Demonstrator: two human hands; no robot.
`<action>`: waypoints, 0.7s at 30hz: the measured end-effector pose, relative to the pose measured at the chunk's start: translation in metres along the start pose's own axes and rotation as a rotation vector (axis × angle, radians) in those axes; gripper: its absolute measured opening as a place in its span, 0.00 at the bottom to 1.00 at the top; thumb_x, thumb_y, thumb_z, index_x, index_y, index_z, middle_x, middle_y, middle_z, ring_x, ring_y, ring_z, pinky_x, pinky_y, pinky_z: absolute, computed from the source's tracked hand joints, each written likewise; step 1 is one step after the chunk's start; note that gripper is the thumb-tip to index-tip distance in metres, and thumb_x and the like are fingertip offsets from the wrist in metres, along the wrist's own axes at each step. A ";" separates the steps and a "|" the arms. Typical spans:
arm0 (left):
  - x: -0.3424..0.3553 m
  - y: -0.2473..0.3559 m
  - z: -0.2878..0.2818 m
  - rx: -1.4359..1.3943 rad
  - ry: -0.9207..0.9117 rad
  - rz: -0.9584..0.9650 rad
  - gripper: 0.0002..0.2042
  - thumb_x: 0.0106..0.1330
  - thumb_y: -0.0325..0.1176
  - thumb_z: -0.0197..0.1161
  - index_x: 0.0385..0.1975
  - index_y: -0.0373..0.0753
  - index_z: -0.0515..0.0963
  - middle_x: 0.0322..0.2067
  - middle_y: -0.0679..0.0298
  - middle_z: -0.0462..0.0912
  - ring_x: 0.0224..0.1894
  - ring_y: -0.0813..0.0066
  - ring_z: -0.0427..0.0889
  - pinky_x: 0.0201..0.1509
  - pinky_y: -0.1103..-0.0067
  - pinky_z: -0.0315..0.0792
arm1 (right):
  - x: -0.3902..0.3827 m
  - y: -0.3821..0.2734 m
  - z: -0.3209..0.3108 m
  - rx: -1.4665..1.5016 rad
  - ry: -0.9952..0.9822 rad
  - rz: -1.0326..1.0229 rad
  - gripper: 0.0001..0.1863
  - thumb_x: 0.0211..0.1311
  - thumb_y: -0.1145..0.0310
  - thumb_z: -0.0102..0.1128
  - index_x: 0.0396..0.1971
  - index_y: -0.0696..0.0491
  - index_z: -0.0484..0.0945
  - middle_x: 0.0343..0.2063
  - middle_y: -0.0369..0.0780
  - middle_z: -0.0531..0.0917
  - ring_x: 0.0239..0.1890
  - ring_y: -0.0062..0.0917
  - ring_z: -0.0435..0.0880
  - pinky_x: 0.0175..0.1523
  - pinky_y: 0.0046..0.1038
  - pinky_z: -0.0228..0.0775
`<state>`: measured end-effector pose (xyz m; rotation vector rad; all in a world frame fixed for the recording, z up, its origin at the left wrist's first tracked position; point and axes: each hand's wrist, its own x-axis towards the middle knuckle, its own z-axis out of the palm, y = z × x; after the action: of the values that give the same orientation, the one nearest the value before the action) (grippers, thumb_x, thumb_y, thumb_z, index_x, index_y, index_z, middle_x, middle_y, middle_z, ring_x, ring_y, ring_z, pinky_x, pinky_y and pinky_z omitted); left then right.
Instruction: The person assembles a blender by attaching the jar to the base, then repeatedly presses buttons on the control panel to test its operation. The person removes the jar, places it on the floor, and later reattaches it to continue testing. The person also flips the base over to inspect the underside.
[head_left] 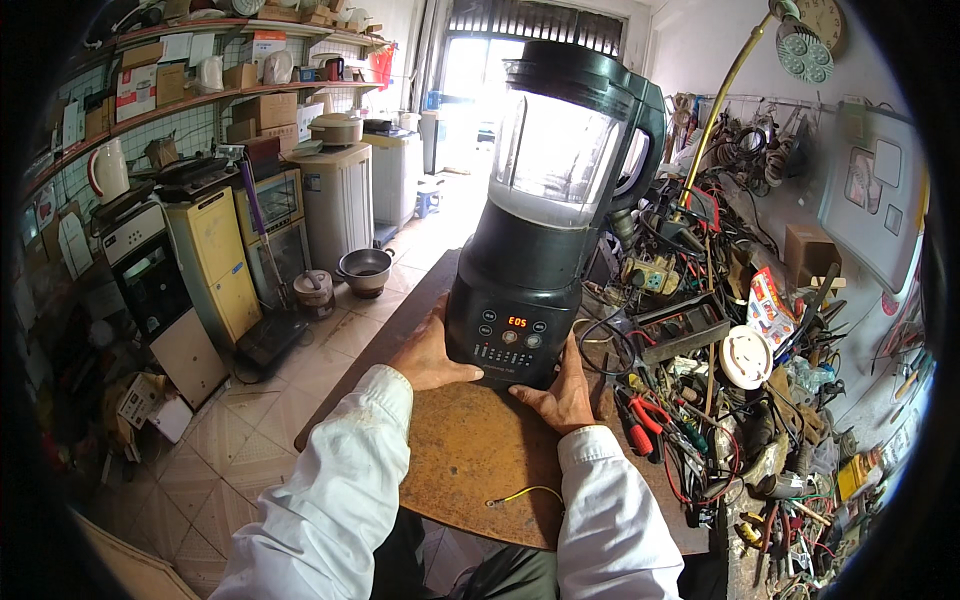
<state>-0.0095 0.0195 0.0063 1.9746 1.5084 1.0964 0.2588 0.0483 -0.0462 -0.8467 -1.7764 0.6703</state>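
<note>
A black blender with a clear jug and a side handle leans slightly to the right over the brown workbench. Its control panel faces me, and an orange display glows among round buttons. My left hand grips the lower left side of the base, thumb across the front. On the lower right, my right hand wraps round the base, its thumb at the bottom front edge. The fingers behind the base are hidden. A short yellow wire lies on the bench near its front edge.
To the right, tools, cables and parts pile up, with red-handled pliers and a round white lid among them. A bent yellow lamp arm rises there. Appliances and loaded shelves line the left; a dark pan sits on the tiled floor.
</note>
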 end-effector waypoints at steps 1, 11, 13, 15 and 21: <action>-0.001 0.002 -0.001 -0.002 -0.006 -0.007 0.66 0.45 0.41 0.87 0.81 0.32 0.45 0.78 0.41 0.58 0.81 0.47 0.57 0.85 0.65 0.54 | 0.000 -0.002 0.000 0.010 -0.001 0.001 0.71 0.40 0.74 0.91 0.82 0.53 0.48 0.74 0.51 0.66 0.77 0.44 0.66 0.80 0.42 0.62; -0.002 0.004 -0.003 0.020 -0.004 -0.018 0.66 0.45 0.42 0.87 0.81 0.32 0.45 0.77 0.42 0.60 0.80 0.47 0.60 0.84 0.64 0.56 | 0.001 -0.014 0.002 0.199 -0.013 0.072 0.65 0.48 0.76 0.86 0.82 0.53 0.47 0.75 0.47 0.64 0.78 0.40 0.65 0.81 0.41 0.59; -0.001 0.008 -0.002 0.042 -0.007 -0.038 0.66 0.45 0.42 0.87 0.81 0.33 0.45 0.76 0.42 0.61 0.80 0.47 0.60 0.84 0.64 0.56 | 0.004 -0.008 -0.004 0.240 0.014 0.022 0.59 0.59 0.69 0.81 0.82 0.58 0.46 0.77 0.49 0.62 0.79 0.40 0.63 0.81 0.41 0.56; 0.001 0.009 0.003 0.030 0.001 -0.007 0.66 0.45 0.43 0.87 0.81 0.32 0.45 0.76 0.42 0.61 0.80 0.46 0.60 0.84 0.64 0.57 | 0.007 -0.006 -0.013 0.018 0.228 -0.032 0.44 0.73 0.66 0.67 0.80 0.61 0.52 0.77 0.51 0.63 0.78 0.41 0.64 0.81 0.41 0.55; 0.004 -0.029 0.009 -0.048 0.092 0.145 0.64 0.45 0.42 0.86 0.81 0.32 0.47 0.75 0.42 0.62 0.78 0.45 0.62 0.83 0.64 0.58 | 0.011 -0.189 -0.035 0.090 0.691 -0.387 0.32 0.84 0.57 0.47 0.77 0.61 0.60 0.76 0.53 0.66 0.78 0.41 0.64 0.81 0.41 0.56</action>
<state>-0.0196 0.0332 -0.0188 2.0526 1.3884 1.2870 0.2448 -0.0544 0.1163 -0.5531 -1.2139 0.1616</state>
